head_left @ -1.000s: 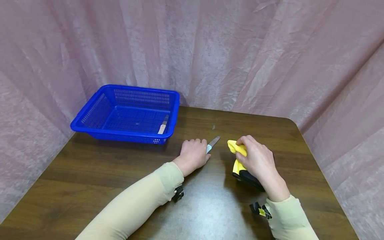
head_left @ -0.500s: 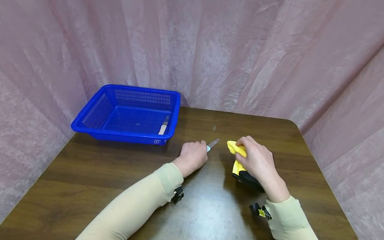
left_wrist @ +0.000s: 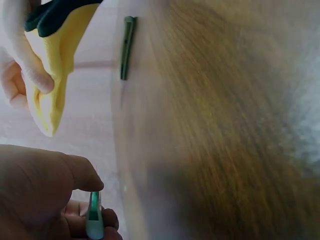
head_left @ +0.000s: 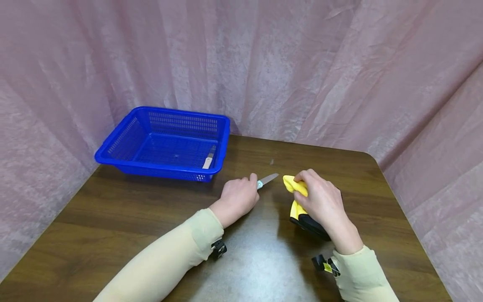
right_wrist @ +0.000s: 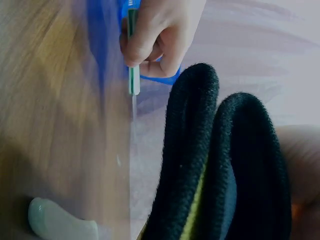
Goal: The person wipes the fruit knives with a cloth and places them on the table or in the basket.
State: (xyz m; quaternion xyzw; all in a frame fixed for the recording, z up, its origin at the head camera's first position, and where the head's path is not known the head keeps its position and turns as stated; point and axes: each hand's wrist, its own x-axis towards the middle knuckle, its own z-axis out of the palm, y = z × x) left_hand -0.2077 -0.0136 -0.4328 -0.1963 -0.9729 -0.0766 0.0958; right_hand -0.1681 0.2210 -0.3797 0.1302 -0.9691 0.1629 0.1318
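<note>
My left hand (head_left: pixel 239 195) grips a folding knife (head_left: pixel 260 184) by its pale green handle, with thumb and fingers pinching it in the left wrist view. Its blade is out and points to the right and away. My right hand (head_left: pixel 322 197) pinches a yellow cloth (head_left: pixel 298 209) with black parts between thumb and fingers; it hangs bunched just right of the blade tip. Up close in the right wrist view, the cloth's black fuzzy folds (right_wrist: pixel 192 135) fill the middle. Beyond it lies a pale green handle (right_wrist: pixel 60 220), hidden in the head view.
A blue basket (head_left: pixel 162 170) with slotted walls stands at the back left, a white-handled knife (head_left: pixel 207 161) lying in its right side. The brown wooden table (head_left: pixel 151 214) ends at a pink curtain (head_left: pixel 264 71) behind and on both sides.
My left fingers have closed round the knife's handle, and the hand has shifted slightly left. The right hand with the cloth has hardly moved.
</note>
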